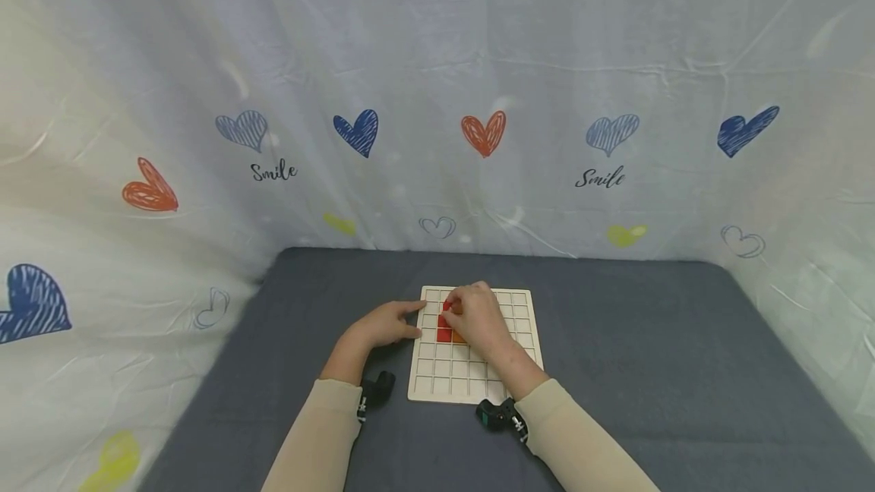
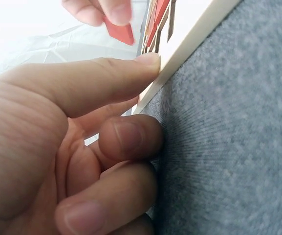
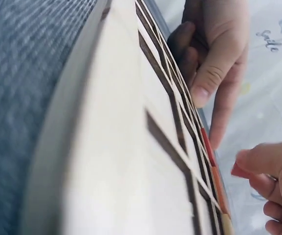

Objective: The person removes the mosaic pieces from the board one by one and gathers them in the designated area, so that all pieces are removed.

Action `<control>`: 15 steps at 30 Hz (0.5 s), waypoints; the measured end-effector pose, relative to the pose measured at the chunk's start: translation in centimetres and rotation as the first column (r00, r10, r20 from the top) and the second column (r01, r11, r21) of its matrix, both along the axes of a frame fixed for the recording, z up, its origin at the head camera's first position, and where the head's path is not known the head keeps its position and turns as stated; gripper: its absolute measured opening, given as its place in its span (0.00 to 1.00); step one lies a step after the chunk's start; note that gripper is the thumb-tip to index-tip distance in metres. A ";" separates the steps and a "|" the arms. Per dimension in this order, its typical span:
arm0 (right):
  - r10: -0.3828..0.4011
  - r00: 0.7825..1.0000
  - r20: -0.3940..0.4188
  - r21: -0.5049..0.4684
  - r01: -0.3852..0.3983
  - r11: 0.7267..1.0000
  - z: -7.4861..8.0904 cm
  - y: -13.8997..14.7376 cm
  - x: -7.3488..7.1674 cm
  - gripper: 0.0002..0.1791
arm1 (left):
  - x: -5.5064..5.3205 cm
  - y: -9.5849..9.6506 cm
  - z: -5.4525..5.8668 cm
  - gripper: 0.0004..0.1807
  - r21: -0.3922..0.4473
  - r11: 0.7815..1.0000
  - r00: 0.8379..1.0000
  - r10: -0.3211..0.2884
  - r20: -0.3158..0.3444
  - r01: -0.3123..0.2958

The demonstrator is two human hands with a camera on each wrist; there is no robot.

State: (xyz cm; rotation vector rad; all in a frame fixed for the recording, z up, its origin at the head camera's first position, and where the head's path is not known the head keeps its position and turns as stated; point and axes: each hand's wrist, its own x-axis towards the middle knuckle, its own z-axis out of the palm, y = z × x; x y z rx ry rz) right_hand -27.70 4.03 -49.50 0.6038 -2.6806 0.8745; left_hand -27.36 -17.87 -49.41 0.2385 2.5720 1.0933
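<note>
A pale wooden board (image 1: 440, 386) with a square grid lies on the dark grey cloth. My left hand (image 1: 386, 323) is at its left side, with the straight thumb and index finger touching the edge. In the left wrist view the thumb (image 2: 116, 81) lies against the board's rim, and the other fingers bend loosely by the cloth. Over the upper left part of the grid, my right hand (image 1: 480, 323) pinches a small flat red tile (image 2: 120, 32) between thumb and finger, raised off the board. Below it, a red piece (image 1: 444, 334) and an orange piece (image 1: 459, 338) sit in the grid, partly hidden by that hand.
The grey cloth (image 1: 649, 355) covers the table around the board. A white curtain (image 1: 540, 196) printed with hearts hangs behind and at the sides. Black wrist cameras (image 1: 378, 388) are strapped on both wrists, the right one close to the board's front edge.
</note>
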 end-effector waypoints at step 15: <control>-0.012 0.999 0.051 0.174 0.003 0.985 -0.4 1.0 -0.1 0.23 | 0.2 0.2 0.2 0.36 -0.005 1.000 1.000 0.014 0.004 -0.014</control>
